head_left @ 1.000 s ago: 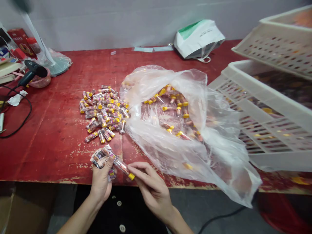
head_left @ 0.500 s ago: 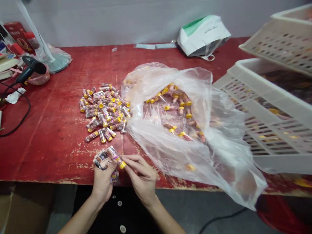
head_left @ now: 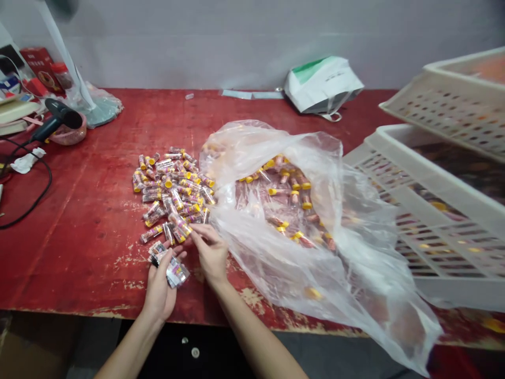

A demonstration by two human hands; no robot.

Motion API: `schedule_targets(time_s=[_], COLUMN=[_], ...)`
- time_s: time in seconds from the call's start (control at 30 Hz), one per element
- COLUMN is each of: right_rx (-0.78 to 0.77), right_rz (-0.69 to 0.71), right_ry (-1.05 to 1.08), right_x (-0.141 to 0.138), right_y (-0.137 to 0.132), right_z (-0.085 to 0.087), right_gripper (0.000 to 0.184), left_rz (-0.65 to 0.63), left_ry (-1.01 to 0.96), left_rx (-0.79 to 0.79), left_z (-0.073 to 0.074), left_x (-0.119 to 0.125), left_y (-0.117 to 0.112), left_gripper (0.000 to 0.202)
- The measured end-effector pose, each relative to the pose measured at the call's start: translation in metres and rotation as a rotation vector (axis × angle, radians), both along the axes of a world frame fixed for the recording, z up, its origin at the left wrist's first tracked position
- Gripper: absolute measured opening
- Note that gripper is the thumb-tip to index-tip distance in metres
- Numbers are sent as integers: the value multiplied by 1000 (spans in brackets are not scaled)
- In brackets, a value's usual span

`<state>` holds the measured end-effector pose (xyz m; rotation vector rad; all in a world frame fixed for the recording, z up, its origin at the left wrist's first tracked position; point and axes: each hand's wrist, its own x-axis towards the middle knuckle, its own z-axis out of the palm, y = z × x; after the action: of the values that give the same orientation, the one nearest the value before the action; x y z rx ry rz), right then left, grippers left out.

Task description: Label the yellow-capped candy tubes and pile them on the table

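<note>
Yellow-capped clear tube point(head_left: 180, 225), long axis slanting up-left from the right hand's fingertips point(head_left: 192, 229) into the pile's near edge; held or released, impossible to tell. Left hand point(head_left: 160, 287), nearby, clenched on printed wrappers point(head_left: 172, 272). Loose tubes point(head_left: 158, 184) beside, on a red worktable point(head_left: 79, 252); clear plastic bag point(head_left: 276, 252) to the right.

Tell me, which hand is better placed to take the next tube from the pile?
Probably the right hand: its fingers touch a tube at the pile's edge, while the left hand holds printed packets.
</note>
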<state>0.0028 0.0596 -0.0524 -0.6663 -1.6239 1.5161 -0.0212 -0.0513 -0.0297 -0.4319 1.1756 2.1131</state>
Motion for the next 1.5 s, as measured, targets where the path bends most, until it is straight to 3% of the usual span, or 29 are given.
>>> schedule_targets(time_s=[0.1, 0.17, 0.3, 0.4, 0.5, 0.6, 0.73, 0.83, 0.93, 1.0, 1.07, 1.17, 1.27, 1.5], right_rx=[168, 241, 461, 472, 392, 359, 393, 403, 108, -84, -214, -294, -289, 84], right_rz=[-81, -88, -136, -242, -194, -69, -83, -41, 366, 405, 317, 192, 214, 405], right_ry=[-4, -19, -501, -836, -984, -1016, -923, -714, -300, -177, -102, -37, -12, -141], right_x=[-40, -47, -7, 37, 62, 73, 90, 95, 85, 73, 63, 53, 53, 94], right_y=[22, 40, 103, 165, 210, 222, 189, 119, 31, -14, -40, -51, -49, -37], right_z=[6, 13, 34, 46, 42, 28, 27, 36, 37, 32, 26, 22, 26, 39], right_gripper=[16, 19, 34, 32, 14, 14, 6, 14, 25, 21, 19, 20, 21, 46], left_rz=[-5, -2, 33, 23, 47, 87, 130, 189, 204, 174, 149, 202, 308, 238], left_ry=[12, 7, -45, -67, -81, -92, -58, -17, 31, 58, 96, 184, 220, -45], left_rx=[-10, -25, -129, -134, -93, -84, -65, -55, -33, -21, -19, -43, -65, -89], left_z=[-1, 2, 4, 1, 3, 7, 10, 10, 11, 12, 14, 16, 17, 19], left_x=[-3, -4, -10, -12, -7, 0, 6, 13, 23, 28, 31, 29, 23, 9], left_y=[-5, -10, -22, -23, -16, -9, -1, 5, 8, 5, 0, -7, -8, -11], left_gripper=[50, 46, 28, 19, 20, 24, 24, 29, 32, 32, 31, 31, 35, 37])
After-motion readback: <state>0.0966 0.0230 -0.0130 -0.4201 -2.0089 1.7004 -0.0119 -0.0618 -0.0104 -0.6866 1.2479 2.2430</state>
